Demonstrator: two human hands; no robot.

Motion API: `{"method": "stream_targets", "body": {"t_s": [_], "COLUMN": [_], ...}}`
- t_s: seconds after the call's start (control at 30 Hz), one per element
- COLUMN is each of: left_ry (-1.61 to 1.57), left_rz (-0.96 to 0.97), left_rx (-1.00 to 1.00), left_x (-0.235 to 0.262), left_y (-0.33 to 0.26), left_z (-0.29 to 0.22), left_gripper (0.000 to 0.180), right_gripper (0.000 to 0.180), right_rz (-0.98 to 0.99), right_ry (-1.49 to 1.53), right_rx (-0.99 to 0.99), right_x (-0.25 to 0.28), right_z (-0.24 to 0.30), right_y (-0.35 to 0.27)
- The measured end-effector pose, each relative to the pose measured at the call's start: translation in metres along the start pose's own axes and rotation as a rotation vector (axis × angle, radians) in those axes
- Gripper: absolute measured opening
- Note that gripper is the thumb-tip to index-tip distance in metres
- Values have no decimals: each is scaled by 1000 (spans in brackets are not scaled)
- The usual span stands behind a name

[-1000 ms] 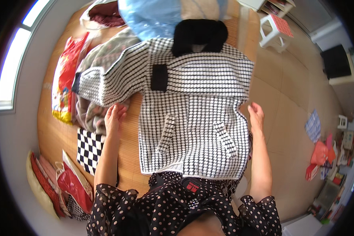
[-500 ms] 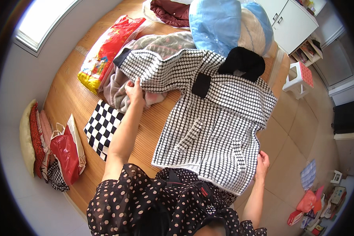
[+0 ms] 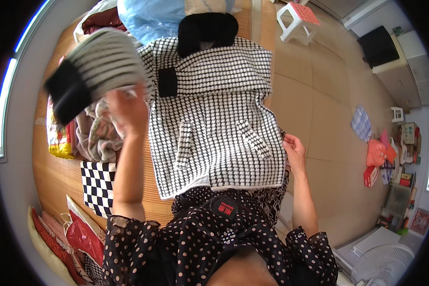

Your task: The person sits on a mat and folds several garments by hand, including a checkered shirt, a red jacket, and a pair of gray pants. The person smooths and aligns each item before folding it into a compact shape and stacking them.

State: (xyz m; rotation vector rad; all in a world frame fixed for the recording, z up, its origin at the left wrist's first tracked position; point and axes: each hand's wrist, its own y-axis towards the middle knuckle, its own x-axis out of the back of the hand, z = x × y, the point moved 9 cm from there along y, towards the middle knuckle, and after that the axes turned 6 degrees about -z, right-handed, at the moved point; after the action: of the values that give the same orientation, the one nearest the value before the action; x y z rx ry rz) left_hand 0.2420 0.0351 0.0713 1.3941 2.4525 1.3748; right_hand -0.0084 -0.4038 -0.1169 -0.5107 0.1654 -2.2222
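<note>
A black-and-white checked knit jacket [image 3: 224, 112] lies front up, its black collar [image 3: 207, 31] at the far end and its hem toward me. My left hand [image 3: 127, 112] grips one sleeve [image 3: 110, 59], which is raised at the left and smeared by motion. That sleeve ends in a wide black cuff [image 3: 69, 90]. At the jacket's right side edge, my right hand [image 3: 295, 150] has its fingers curled on the fabric. A black patch [image 3: 168, 82] and two slanted pocket flaps show on the jacket's front.
Left of the jacket are a crumpled grey-pink garment [image 3: 97, 131], a red-yellow bag [image 3: 59, 138] and a checkered cloth [image 3: 97, 183]. A blue bundle [image 3: 150, 19] sits at the back. A red-topped stool [image 3: 298, 21] stands on the floor; a fan [image 3: 383, 264] is at lower right.
My left hand has lifted the sleeve off the surface, and its cuff now hangs to the left. My right hand stays at the jacket's side edge. The view has turned rightward.
</note>
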Motion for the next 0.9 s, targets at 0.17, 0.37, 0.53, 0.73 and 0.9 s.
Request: {"method": "stream_targets", "body": {"t_s": [0.17, 0.37, 0.53, 0.73, 0.9], "left_ry": [-33, 46, 216, 124, -123], "left_rz": [886, 1036, 1142, 1188, 1165], "left_rx": [-321, -378, -580, -555, -291], "left_x": [-150, -39, 93, 64, 49], "left_y": [-137, -168, -211, -228, -203], "left_z": [-26, 42, 90, 48, 47], "left_gripper": [41, 45, 68, 75, 54], "right_gripper": [33, 44, 60, 19, 19], "right_rz": [11, -3, 167, 341, 376], "right_ry": [18, -357, -813, -866, -660], "right_rx": [-53, 104, 746, 1035, 895], "right_x": [7, 35, -9, -35, -26], "right_z": [-5, -21, 62, 104, 118], "right_y": [-20, -37, -70, -78, -73]}}
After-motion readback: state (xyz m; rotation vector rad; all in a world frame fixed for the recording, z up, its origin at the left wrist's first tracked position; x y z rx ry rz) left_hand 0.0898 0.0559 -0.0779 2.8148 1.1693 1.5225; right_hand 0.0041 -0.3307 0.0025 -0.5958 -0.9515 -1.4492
